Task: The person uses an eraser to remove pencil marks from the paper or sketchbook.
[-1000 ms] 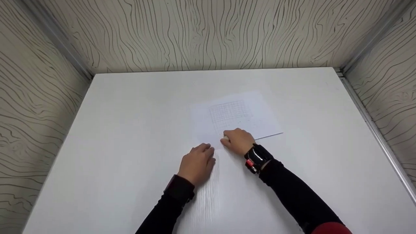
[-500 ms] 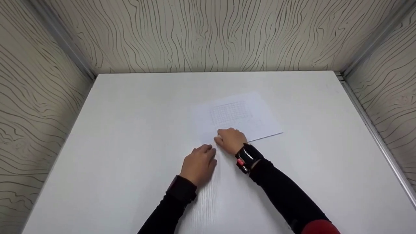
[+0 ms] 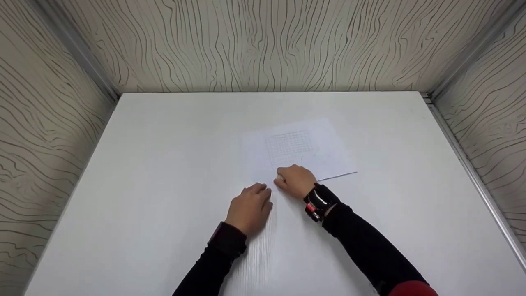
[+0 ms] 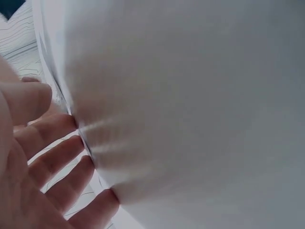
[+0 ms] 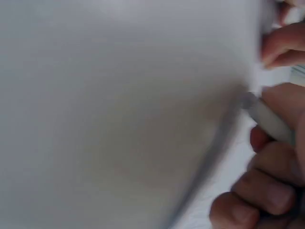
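Head view: a gridded paper sheet (image 3: 300, 148) is laid flat on the white counter (image 3: 164, 164); the right hand (image 3: 296, 181) is curled at its near edge, the left hand (image 3: 249, 207) spread flat just beside it. Left wrist view: the fingers (image 4: 52, 152) are seen straight, the grip wide. Right wrist view: a slim grey pencil-like stick (image 5: 267, 119) is held in the curled fingers (image 5: 271, 186), blurred

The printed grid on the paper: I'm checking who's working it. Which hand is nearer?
Right. The right hand rests on the paper just below the grid; the left hand lies farther back.

Bright, even light; blurred wrist views
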Demonstrator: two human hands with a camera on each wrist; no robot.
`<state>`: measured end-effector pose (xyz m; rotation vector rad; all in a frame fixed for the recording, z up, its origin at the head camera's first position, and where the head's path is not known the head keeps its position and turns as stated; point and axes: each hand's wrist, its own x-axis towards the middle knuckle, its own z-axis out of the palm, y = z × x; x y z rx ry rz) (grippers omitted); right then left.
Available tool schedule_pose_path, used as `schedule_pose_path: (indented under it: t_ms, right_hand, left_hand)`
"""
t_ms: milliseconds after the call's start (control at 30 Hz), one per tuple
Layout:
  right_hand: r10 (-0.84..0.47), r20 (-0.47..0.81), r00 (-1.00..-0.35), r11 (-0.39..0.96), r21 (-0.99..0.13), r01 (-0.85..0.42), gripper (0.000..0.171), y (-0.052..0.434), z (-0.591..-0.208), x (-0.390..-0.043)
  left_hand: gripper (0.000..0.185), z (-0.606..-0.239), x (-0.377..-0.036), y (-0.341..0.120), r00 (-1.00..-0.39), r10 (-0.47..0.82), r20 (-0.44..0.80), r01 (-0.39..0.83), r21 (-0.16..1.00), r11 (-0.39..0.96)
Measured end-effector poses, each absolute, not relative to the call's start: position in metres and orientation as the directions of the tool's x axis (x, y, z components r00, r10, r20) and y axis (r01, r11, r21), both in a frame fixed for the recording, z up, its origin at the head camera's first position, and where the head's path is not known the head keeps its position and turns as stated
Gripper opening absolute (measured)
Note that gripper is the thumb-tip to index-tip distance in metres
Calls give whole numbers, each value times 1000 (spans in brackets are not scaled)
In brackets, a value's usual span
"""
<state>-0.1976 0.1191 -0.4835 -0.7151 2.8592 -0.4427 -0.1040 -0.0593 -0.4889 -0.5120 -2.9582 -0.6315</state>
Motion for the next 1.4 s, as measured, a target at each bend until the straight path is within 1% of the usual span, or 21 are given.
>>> schedule_pose_path:
  t_ms: [67,167,233,267,300,433,500,567,700,900,1033,1133,1333,1400]
  right_hand:
    - [-447,-96,-889,860,-320,-398,29,127,-483,-198]
    - [-371,-99,-924,903,-271,-333,28,140,-480,-203]
    - [-350,-74,-934,916,-234,-325,29,142,-478,-204]
    - [-353,-67,-933,915,-233,-329,30,140,-478,-204]
    - [-368,-60,-928,908,-240,-345,32,137,-478,-203]
    - [-472,-46,-880,840,-325,-434,32,120,-485,-195]
    - [-487,-56,-872,827,-353,-439,31,116,-487,-193]
    - [-451,-63,-891,847,-344,-405,31,119,-489,-194]
    - [-328,-68,-942,905,-310,-293,33,135,-485,-203]
    - [-230,-47,-972,937,-279,-208,34,161,-478,-209]
    - [-216,-59,-975,935,-301,-189,30,170,-477,-206]
    - [-212,-62,-975,930,-319,-181,29,173,-476,-205]
    - [-218,-79,-973,925,-333,-180,27,164,-469,-208]
    - [-233,-80,-969,923,-331,-195,28,158,-468,-209]
  left_hand:
    - [32,-488,-104,-59,-940,311,141,341,377,861]
    - [32,-488,-105,-59,-940,311,138,340,376,862]
    - [33,-487,-105,-59,-944,304,127,329,384,862]
    - [33,-487,-105,-59,-946,302,121,325,390,862]
    - [33,-487,-105,-59,-946,301,118,323,394,860]
    - [33,-488,-104,-60,-943,306,129,332,410,850]
    - [33,-489,-104,-61,-939,312,143,343,407,847]
    - [32,-488,-104,-61,-937,316,152,350,396,849]
    - [31,-489,-107,-60,-937,316,148,349,372,861]
    - [36,-490,-104,-62,-933,346,99,356,396,847]
    - [38,-488,-100,-63,-917,391,83,389,409,826]
    - [37,-485,-101,-63,-908,408,94,407,426,808]
    - [32,-476,-125,-62,-922,349,169,388,398,831]
    - [32,-475,-132,-61,-926,340,163,377,384,843]
